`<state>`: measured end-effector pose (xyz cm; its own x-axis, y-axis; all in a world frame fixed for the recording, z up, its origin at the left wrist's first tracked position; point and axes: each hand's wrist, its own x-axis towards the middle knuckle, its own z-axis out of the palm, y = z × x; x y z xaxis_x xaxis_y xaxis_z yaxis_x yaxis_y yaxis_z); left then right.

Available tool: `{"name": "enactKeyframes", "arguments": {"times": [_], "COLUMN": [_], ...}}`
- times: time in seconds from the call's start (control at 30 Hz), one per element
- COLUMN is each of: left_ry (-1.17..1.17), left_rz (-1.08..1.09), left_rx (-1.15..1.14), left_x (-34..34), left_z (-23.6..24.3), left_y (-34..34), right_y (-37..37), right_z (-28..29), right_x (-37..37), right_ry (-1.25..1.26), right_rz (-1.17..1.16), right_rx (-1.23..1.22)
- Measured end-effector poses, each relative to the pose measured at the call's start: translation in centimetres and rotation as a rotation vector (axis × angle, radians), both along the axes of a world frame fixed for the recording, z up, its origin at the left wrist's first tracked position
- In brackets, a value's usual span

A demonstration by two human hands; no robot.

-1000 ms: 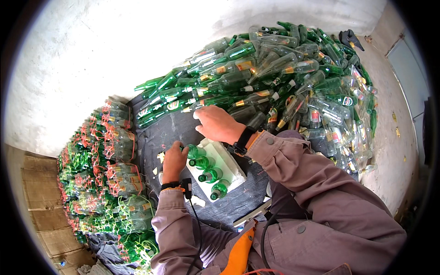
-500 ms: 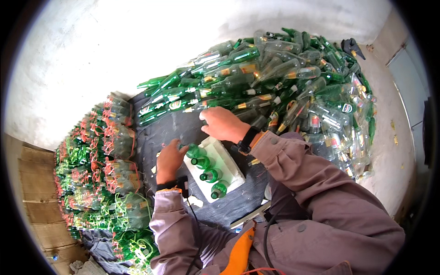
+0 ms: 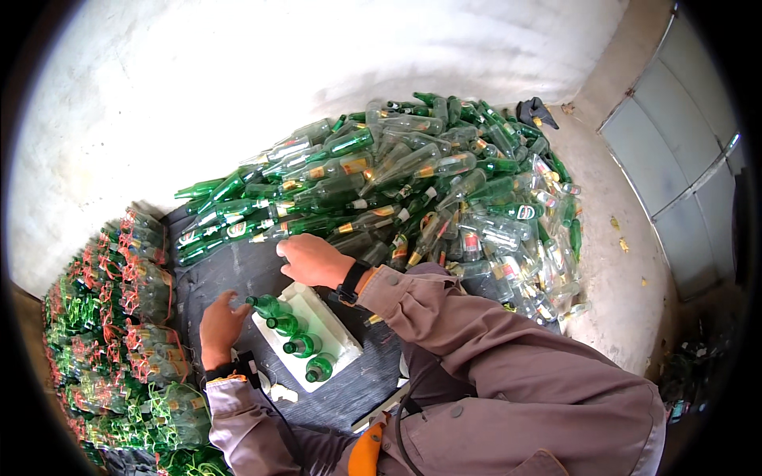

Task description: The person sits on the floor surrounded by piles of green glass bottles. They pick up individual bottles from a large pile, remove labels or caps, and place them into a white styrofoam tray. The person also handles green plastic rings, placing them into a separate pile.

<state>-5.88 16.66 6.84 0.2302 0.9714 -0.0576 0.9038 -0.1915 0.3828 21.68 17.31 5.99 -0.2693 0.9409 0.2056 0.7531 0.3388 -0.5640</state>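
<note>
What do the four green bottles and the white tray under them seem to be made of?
The four green bottles: most likely glass, smooth and glossy, since they are see-through with bright highlights. The white tray: perhaps matt foam plastic, judging by its thick, pale edges; the look leaves it open.

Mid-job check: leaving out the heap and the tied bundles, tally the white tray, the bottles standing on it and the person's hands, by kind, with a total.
Green bottles: 4
White tray: 1
Hands: 2 (left hand, right hand)
Total: 7
</note>
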Motion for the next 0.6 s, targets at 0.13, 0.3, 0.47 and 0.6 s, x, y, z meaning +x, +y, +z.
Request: {"name": "enactKeyframes", "arguments": {"times": [0.13,0.3,0.47,0.6], "left_ry": [-0.028,-0.062,-0.077,-0.089], "left_rz": [-0.004,-0.007,-0.030,-0.012], "left_rx": [0.015,0.021,0.029,0.005], "left_x": [-1.2,-1.5,-2.0,-2.1], "left_z": [0.2,0.7,0.8,0.5], "left_y": [-0.1,-0.5,-0.6,-0.5], "right_y": [0.2,-0.1,0.0,0.4], "right_z": [-0.4,0.0,-0.1,-1.6], "right_x": [0.0,0.0,0.0,0.2], "right_ry": [-0.007,-0.016,-0.011,0.042], "right_rz": [-0.003,0.010,0.002,-0.001], "right_rx": [-0.014,-0.032,-0.030,0.096]}}
